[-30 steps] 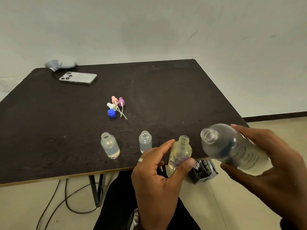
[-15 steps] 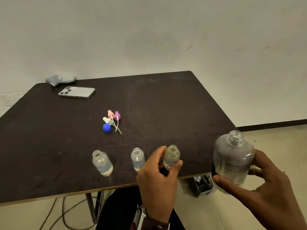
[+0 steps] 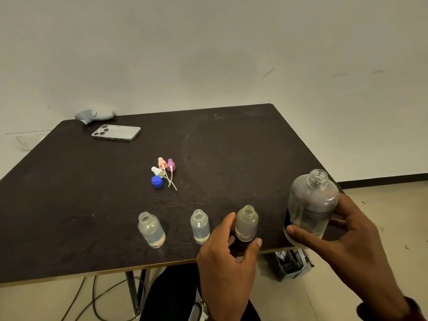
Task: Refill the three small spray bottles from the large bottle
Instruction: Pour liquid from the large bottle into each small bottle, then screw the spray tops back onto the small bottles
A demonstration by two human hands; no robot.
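Three small clear uncapped bottles stand in a row near the dark table's [image 3: 69, 205] front edge: the left one [image 3: 151, 230], the middle one [image 3: 200, 227] and the right one [image 3: 246, 223]. My left hand [image 3: 228, 262] holds the right small bottle between thumb and fingers, upright on the table. My right hand [image 3: 342, 242] grips the large clear bottle [image 3: 311, 205], uncapped and upright at the table's right front corner. Three spray tops in peach, purple and white [image 3: 165, 169] lie mid-table beside a blue cap [image 3: 157, 181].
A phone [image 3: 116, 132] lies face down at the back left, next to a grey object [image 3: 93, 115] at the table's far edge. Below the table are cables [image 3: 97, 295] on the floor and a dark basket [image 3: 293, 262] under the right corner.
The large bottle went from tilted toward the right small bottle to upright at the table's right corner. My left hand lowered the right small bottle onto the table.
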